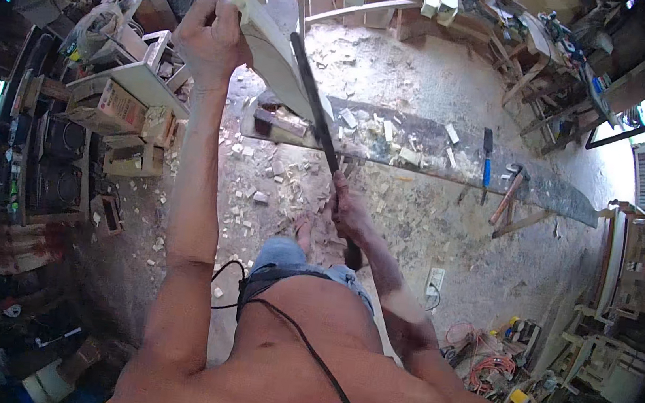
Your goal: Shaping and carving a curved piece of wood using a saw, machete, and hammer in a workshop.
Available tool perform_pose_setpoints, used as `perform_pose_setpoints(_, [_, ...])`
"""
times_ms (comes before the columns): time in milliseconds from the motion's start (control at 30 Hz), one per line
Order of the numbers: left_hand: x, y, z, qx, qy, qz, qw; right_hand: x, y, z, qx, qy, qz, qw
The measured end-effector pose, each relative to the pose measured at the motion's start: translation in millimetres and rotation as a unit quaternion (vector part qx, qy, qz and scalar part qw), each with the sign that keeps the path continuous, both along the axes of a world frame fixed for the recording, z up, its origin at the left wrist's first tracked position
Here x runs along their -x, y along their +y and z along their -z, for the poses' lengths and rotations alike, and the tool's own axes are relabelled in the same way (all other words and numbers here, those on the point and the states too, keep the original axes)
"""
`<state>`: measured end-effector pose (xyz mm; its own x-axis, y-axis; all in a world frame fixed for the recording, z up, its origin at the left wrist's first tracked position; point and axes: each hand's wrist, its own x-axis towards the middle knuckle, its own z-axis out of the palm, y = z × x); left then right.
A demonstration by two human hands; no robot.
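Two hands engaged: left hand (213, 34) clamped on pale wood piece (275, 57), rigid, likely light; right hand (347, 208) closed around long dark blade (314, 101), best gripped at handle.

A blue-handled chisel (486, 158) and a hammer (509, 192) are lying on the long tabletop (554, 192), wood chips (260, 194) littering the floor (432, 79) beneath.
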<state>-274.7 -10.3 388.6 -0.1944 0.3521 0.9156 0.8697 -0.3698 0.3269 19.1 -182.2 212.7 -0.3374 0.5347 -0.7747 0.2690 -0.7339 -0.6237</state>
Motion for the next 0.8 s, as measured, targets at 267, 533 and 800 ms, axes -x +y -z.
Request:
perform_pose_setpoints(267, [-7,13,-8,0.069,-0.112,-0.028,0.991,3,55,-210,-0.565,0.182,0.26,0.762])
perform_pose_setpoints(533, [-11,27,-13,0.043,-0.088,-0.039,0.994,20,18,102,-0.438,-0.109,-0.014,0.892])
perform_pose_setpoints(800, [-1,12,-1,0.065,-0.095,0.025,0.993,6,-2,4,-0.043,0.019,0.159,0.986])
